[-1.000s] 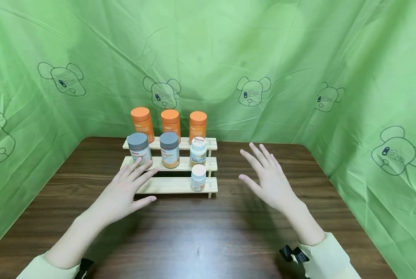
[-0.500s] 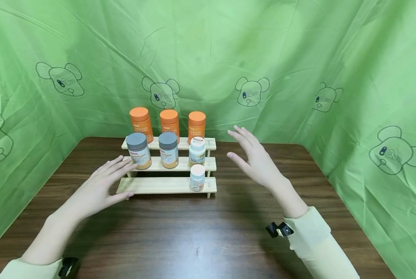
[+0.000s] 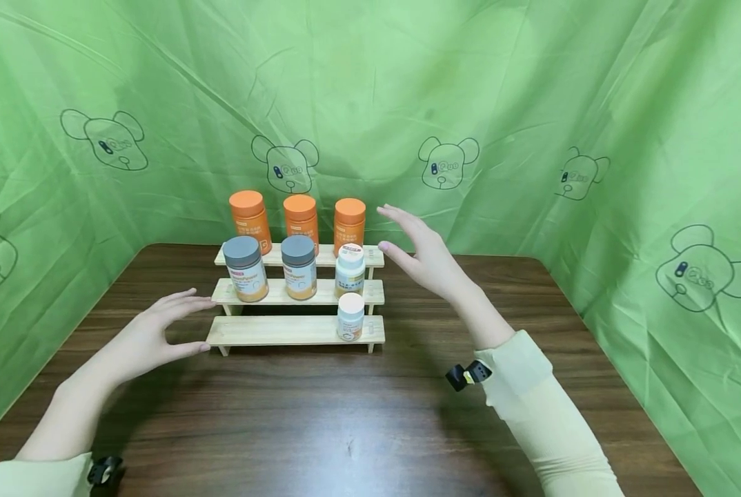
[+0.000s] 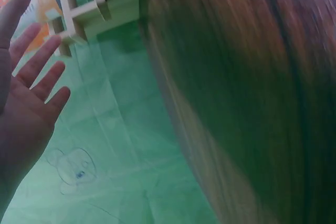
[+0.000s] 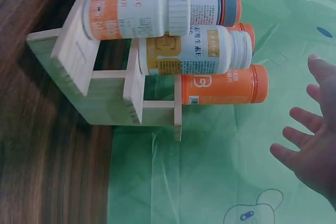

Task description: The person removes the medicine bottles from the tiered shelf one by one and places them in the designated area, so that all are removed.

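Note:
A three-step wooden rack (image 3: 271, 332) stands on the table. Its top step bears orange bottles (image 3: 300, 214), three in a row. On the middle step are two grey-lidded jars (image 3: 299, 269) and a white bottle (image 3: 350, 270) at the right. A smaller white bottle (image 3: 350, 317) stands at the right end of the bottom step. My left hand (image 3: 150, 339) holds nothing, its fingertips close to the rack's left end; whether they touch it I cannot tell. My right hand (image 3: 425, 257), also holding nothing, hovers right of the top step with fingers extended toward the rightmost orange bottle.
A dark wood-grain table (image 3: 321, 421) carries the rack near its back edge. Green cloth (image 3: 370, 90) printed with bear-head outlines hangs behind and along both sides. Both sleeves are pale, with a small black device (image 3: 468, 375) at each wrist.
My left hand has moved left, away from in front of the jars to the rack's left end. The right hand has moved left and farther forward. Rack and bottles stay put.

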Action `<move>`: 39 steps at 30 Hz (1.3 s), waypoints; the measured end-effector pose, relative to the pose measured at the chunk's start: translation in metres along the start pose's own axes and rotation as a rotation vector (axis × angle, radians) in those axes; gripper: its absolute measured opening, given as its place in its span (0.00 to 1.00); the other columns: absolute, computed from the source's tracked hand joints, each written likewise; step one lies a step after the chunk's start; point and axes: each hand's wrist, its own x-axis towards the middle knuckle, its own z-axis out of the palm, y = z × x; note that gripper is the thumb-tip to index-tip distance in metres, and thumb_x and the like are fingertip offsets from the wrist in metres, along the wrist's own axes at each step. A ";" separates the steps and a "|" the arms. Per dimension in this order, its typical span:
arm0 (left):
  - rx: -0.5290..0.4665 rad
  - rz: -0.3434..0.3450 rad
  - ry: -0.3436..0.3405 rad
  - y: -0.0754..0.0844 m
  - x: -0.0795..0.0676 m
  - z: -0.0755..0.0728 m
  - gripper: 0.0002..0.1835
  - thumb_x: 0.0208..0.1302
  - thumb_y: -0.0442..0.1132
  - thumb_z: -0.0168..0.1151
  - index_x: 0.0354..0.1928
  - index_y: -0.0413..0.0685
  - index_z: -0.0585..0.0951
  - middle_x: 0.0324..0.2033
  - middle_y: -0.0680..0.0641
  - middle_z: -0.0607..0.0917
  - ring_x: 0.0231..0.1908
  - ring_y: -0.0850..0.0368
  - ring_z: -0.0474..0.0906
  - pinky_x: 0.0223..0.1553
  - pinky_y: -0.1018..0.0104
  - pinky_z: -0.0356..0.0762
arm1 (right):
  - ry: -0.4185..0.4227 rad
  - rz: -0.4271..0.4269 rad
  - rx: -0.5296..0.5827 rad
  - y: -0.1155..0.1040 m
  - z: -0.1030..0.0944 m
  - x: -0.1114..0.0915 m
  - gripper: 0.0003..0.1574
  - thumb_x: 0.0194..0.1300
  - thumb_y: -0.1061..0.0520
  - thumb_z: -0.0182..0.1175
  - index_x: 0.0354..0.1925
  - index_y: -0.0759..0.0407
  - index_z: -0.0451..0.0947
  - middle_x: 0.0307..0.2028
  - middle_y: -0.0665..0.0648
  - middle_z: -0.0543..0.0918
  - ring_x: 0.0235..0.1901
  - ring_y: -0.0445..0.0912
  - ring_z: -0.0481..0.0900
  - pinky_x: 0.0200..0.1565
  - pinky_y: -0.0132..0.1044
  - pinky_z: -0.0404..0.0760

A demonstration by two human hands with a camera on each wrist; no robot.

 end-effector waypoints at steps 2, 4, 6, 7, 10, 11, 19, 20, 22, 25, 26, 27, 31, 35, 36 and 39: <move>-0.045 -0.071 -0.035 -0.004 -0.002 -0.002 0.36 0.45 0.48 0.76 0.60 0.59 0.75 0.61 0.46 0.73 0.66 0.45 0.60 0.63 0.54 0.58 | -0.003 0.008 0.025 0.001 0.002 0.007 0.34 0.68 0.42 0.54 0.69 0.40 0.59 0.69 0.46 0.61 0.69 0.43 0.56 0.67 0.47 0.57; -0.086 -0.132 -0.064 -0.009 -0.005 -0.003 0.34 0.46 0.49 0.75 0.59 0.61 0.75 0.63 0.45 0.70 0.66 0.47 0.59 0.59 0.44 0.59 | -0.006 0.014 0.043 0.003 0.004 0.013 0.34 0.67 0.41 0.54 0.69 0.40 0.59 0.69 0.46 0.62 0.68 0.41 0.57 0.67 0.45 0.59; -0.116 -0.171 -0.093 -0.013 -0.007 -0.004 0.33 0.48 0.50 0.74 0.59 0.62 0.74 0.64 0.43 0.69 0.67 0.53 0.58 0.56 0.39 0.59 | -0.011 0.015 0.061 0.004 0.007 0.019 0.34 0.67 0.41 0.54 0.69 0.42 0.60 0.69 0.48 0.63 0.68 0.40 0.58 0.65 0.44 0.61; -0.132 -0.183 -0.111 -0.015 -0.008 -0.004 0.33 0.49 0.50 0.73 0.59 0.62 0.74 0.64 0.42 0.69 0.67 0.57 0.57 0.56 0.38 0.59 | -0.014 0.016 0.069 0.004 0.008 0.022 0.35 0.67 0.41 0.54 0.69 0.42 0.60 0.68 0.48 0.63 0.68 0.40 0.58 0.65 0.44 0.62; -0.189 -0.211 -0.169 -0.021 -0.009 -0.004 0.32 0.51 0.49 0.72 0.60 0.62 0.73 0.63 0.44 0.70 0.64 0.69 0.56 0.56 0.37 0.59 | -0.023 0.027 0.096 0.006 0.011 0.029 0.35 0.66 0.41 0.55 0.69 0.44 0.61 0.68 0.46 0.64 0.67 0.39 0.59 0.64 0.43 0.64; -0.210 -0.215 -0.187 -0.023 -0.008 -0.004 0.32 0.52 0.49 0.71 0.60 0.61 0.73 0.63 0.45 0.70 0.63 0.72 0.56 0.55 0.36 0.59 | -0.024 0.031 0.108 0.007 0.012 0.032 0.35 0.66 0.42 0.56 0.69 0.45 0.61 0.68 0.46 0.64 0.67 0.39 0.59 0.63 0.42 0.65; -0.288 -0.222 -0.266 -0.042 -0.007 0.001 0.26 0.57 0.45 0.67 0.59 0.56 0.74 0.58 0.51 0.76 0.57 0.82 0.60 0.56 0.67 0.63 | -0.004 0.056 0.188 0.010 0.021 0.043 0.33 0.66 0.45 0.58 0.67 0.48 0.64 0.67 0.49 0.66 0.66 0.40 0.61 0.62 0.48 0.67; -0.302 -0.228 -0.273 -0.045 -0.008 0.003 0.26 0.58 0.44 0.67 0.60 0.57 0.74 0.58 0.51 0.76 0.57 0.82 0.61 0.54 0.73 0.63 | -0.002 0.061 0.195 0.011 0.023 0.044 0.33 0.65 0.46 0.58 0.67 0.47 0.64 0.67 0.49 0.66 0.66 0.40 0.61 0.62 0.48 0.67; -0.320 -0.231 -0.291 -0.050 -0.008 0.006 0.26 0.58 0.44 0.67 0.60 0.58 0.74 0.58 0.51 0.77 0.56 0.81 0.63 0.52 0.79 0.62 | 0.001 0.076 0.211 0.013 0.025 0.046 0.34 0.65 0.46 0.59 0.67 0.47 0.64 0.67 0.48 0.66 0.66 0.40 0.60 0.62 0.46 0.68; -0.330 -0.253 -0.313 -0.056 -0.008 0.010 0.27 0.58 0.45 0.67 0.60 0.61 0.74 0.58 0.52 0.76 0.56 0.80 0.63 0.51 0.77 0.63 | -0.004 0.099 0.229 0.015 0.030 0.049 0.34 0.64 0.46 0.60 0.66 0.47 0.65 0.67 0.47 0.65 0.67 0.40 0.60 0.61 0.44 0.68; -0.331 -0.263 -0.318 -0.057 -0.008 0.011 0.27 0.58 0.45 0.67 0.61 0.62 0.74 0.58 0.53 0.76 0.56 0.80 0.63 0.51 0.76 0.64 | -0.006 0.107 0.231 0.016 0.032 0.050 0.34 0.64 0.47 0.60 0.66 0.47 0.65 0.67 0.47 0.65 0.67 0.40 0.60 0.61 0.43 0.68; -0.330 -0.260 -0.322 -0.059 -0.008 0.011 0.27 0.58 0.45 0.67 0.61 0.62 0.73 0.58 0.52 0.76 0.56 0.79 0.63 0.51 0.75 0.64 | -0.010 0.114 0.229 0.017 0.033 0.051 0.34 0.64 0.47 0.61 0.66 0.47 0.65 0.68 0.47 0.65 0.67 0.40 0.60 0.61 0.42 0.68; -0.339 -0.277 -0.334 -0.060 -0.007 0.012 0.26 0.58 0.46 0.67 0.60 0.62 0.74 0.58 0.51 0.76 0.55 0.79 0.64 0.50 0.76 0.64 | -0.013 0.134 0.220 0.018 0.038 0.055 0.33 0.64 0.49 0.61 0.66 0.47 0.65 0.68 0.50 0.65 0.67 0.41 0.61 0.61 0.41 0.69; -0.364 -0.261 -0.350 -0.060 -0.005 0.015 0.25 0.58 0.46 0.67 0.59 0.62 0.75 0.58 0.52 0.77 0.55 0.80 0.64 0.51 0.79 0.63 | -0.009 0.157 0.250 0.019 0.043 0.057 0.33 0.64 0.49 0.61 0.66 0.47 0.66 0.67 0.51 0.65 0.66 0.43 0.62 0.60 0.45 0.69; -0.373 -0.253 -0.351 -0.060 -0.005 0.016 0.25 0.58 0.45 0.67 0.59 0.61 0.75 0.58 0.52 0.77 0.55 0.80 0.64 0.51 0.80 0.63 | -0.007 0.166 0.262 0.019 0.044 0.057 0.32 0.64 0.49 0.61 0.65 0.46 0.66 0.67 0.50 0.65 0.65 0.43 0.63 0.60 0.46 0.69; -0.395 -0.235 -0.351 -0.060 -0.004 0.018 0.26 0.58 0.44 0.67 0.60 0.60 0.74 0.58 0.51 0.77 0.55 0.79 0.65 0.51 0.80 0.63 | -0.003 0.188 0.320 0.020 0.047 0.059 0.31 0.64 0.50 0.61 0.65 0.46 0.67 0.66 0.48 0.67 0.64 0.43 0.65 0.60 0.46 0.70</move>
